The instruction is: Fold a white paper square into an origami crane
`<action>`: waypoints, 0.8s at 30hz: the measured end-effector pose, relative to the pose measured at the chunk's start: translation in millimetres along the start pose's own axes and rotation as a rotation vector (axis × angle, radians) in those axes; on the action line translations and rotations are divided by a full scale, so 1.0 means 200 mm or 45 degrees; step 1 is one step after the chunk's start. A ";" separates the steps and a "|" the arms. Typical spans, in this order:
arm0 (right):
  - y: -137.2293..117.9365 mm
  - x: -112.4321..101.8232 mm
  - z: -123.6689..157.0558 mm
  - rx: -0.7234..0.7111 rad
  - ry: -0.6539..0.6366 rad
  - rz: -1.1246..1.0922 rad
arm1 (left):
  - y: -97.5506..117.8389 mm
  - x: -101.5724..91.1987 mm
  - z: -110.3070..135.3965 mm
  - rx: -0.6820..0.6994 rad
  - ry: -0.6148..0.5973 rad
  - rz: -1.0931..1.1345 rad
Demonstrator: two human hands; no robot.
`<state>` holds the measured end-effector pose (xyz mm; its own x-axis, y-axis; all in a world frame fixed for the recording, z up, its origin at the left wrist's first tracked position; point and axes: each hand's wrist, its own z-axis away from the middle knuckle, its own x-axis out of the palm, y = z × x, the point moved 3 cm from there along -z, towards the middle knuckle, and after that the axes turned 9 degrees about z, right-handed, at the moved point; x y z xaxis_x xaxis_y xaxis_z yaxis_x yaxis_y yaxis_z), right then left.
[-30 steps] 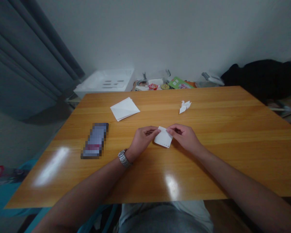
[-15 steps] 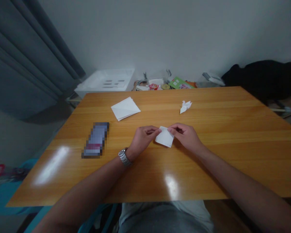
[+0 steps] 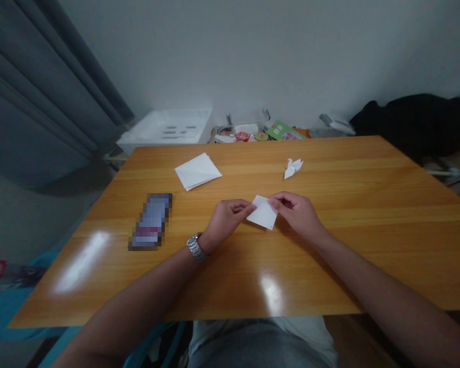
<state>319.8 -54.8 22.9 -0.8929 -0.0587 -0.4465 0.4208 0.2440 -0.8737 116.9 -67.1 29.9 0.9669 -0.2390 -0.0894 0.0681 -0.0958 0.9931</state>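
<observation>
A small white square of folded paper [image 3: 263, 213] is held up between both hands over the middle of the table. My left hand [image 3: 229, 220], with a metal watch on its wrist, pinches the paper's left edge between thumb and fingers. On the other side, my right hand [image 3: 296, 212] grips the upper right edge the same way. Beyond the right hand a white folded paper bird [image 3: 293, 168] rests on the tabletop. Several white paper sheets [image 3: 198, 171] lie stacked farther back on the left.
On the wooden table [image 3: 368, 204], a pixelated phone [image 3: 151, 221] lies to the left. Past the far edge are a white tray [image 3: 168, 128], a green packet [image 3: 285, 131] and a black cloth heap [image 3: 414, 125]. A blue chair [image 3: 7, 312] stands at the lower left.
The folded paper has shifted slightly up and to the right, turning a little. My right hand has moved with it, while the left stays nearly in place.
</observation>
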 end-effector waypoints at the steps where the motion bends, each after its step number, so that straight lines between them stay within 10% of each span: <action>1: 0.00 0.00 0.00 0.001 -0.001 0.004 | 0.00 0.00 0.00 0.003 -0.006 -0.004; 24: 0.02 -0.01 -0.01 0.016 0.018 -0.004 | -0.05 0.01 0.00 -0.003 -0.139 -0.022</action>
<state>322.3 -51.5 21.5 -0.8965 -0.0459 -0.4407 0.4196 0.2318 -0.8776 118.2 -66.4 19.5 0.9331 -0.3409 -0.1142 0.0852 -0.0988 0.9914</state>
